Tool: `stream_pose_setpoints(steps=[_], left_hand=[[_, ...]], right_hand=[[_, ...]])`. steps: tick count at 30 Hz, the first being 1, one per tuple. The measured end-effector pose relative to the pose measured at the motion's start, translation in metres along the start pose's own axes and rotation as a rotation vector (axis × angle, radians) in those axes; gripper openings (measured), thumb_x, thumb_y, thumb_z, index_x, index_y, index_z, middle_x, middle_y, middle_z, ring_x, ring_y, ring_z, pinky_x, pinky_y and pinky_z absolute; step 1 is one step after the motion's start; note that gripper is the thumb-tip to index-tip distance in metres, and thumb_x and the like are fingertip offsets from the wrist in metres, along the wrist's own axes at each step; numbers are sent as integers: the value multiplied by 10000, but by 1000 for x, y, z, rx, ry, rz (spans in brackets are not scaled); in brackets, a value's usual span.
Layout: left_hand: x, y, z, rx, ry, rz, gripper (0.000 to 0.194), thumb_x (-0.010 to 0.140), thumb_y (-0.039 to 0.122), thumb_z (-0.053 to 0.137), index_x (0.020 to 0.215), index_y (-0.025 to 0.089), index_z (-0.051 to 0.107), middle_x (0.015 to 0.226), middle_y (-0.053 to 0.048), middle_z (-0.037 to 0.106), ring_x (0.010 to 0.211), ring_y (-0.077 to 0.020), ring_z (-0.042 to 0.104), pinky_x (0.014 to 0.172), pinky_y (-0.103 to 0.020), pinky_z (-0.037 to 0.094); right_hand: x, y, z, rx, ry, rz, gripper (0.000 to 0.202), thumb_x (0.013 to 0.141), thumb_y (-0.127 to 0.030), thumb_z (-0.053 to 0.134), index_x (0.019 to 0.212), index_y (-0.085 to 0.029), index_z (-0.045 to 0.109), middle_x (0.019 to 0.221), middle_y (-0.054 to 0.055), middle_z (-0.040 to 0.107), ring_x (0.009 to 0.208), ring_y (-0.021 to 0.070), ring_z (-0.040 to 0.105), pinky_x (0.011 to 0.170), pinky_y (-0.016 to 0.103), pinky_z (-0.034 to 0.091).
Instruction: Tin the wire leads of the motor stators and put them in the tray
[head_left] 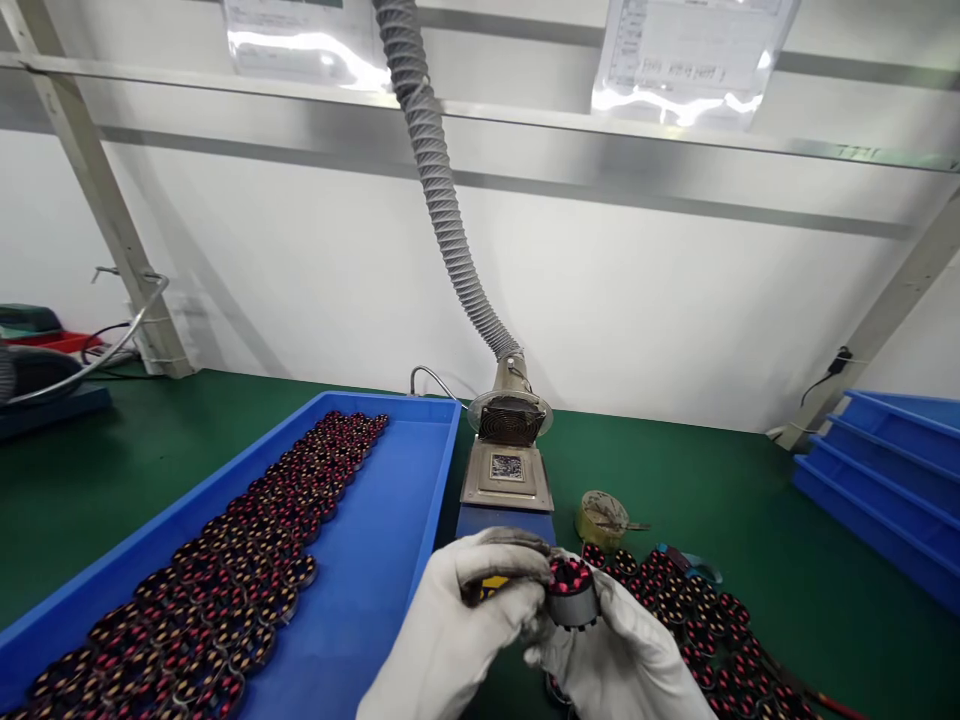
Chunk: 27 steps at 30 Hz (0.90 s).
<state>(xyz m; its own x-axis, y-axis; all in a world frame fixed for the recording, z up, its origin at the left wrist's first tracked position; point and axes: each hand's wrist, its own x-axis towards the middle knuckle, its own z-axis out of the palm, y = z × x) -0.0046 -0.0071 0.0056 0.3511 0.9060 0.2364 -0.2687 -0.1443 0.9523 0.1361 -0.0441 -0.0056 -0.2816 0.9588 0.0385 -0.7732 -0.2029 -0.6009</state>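
A motor stator (574, 604), a grey ring with black teeth and pink-red windings, is held up in front of the small metal heating device. My right hand (619, 645), in a white glove, grips it from the right and below. From the left, my left hand (480, 610), also gloved in white with darkened fingertips, has thumb and forefinger pinched at the stator's near-left rim. Whether a wire lies between those fingertips is too small to tell. A yellow label (491, 586) shows through the gap between the left thumb and forefinger.
A blue tray (375, 560) on the left holds many similar stators (247, 560). More stators (697, 620) lie on the green table at right. A round tin (602, 518), the heating device (507, 475) under a grey exhaust hose (442, 190), and stacked blue trays (885, 480) stand around.
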Motion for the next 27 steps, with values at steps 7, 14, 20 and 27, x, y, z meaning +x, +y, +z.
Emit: stream_pose_setpoints(steps=[7, 14, 20, 27], left_hand=[[-7, -2, -1, -36, 285, 262, 39, 732, 216, 637, 739, 242, 665, 798, 35, 672, 767, -128, 617, 700, -147, 481], [-5, 0, 8, -149, 50, -61, 305, 741, 289, 688, 1039, 251, 637, 1056, -23, 663, 1010, -174, 581, 864, -205, 449], [2, -17, 21, -516, 239, 24, 163, 631, 322, 774, 716, 200, 707, 735, -21, 702, 759, -174, 650, 747, -221, 504], [-2, 0, 13, -228, 225, -69, 261, 635, 237, 757, 889, 206, 706, 894, -50, 713, 856, -183, 643, 756, -182, 498]], right_hand=[[13, 14, -15, -216, 176, -242, 393, 580, -333, 801, 918, -177, 675, 856, 85, 707, 728, 227, 660, 676, 355, 530], [9, 39, -9, -907, 490, -1019, 425, 584, -41, 735, 910, -310, 685, 1030, 22, 650, 968, 214, 583, 826, 304, 475], [11, 45, -9, -1166, 526, -1333, 495, 598, 12, 680, 946, -339, 654, 979, -5, 626, 857, 191, 617, 763, 321, 519], [8, 28, -31, -1427, 326, -1495, 501, 635, 25, 646, 1076, -194, 552, 1111, 69, 578, 911, 217, 618, 744, 357, 552]])
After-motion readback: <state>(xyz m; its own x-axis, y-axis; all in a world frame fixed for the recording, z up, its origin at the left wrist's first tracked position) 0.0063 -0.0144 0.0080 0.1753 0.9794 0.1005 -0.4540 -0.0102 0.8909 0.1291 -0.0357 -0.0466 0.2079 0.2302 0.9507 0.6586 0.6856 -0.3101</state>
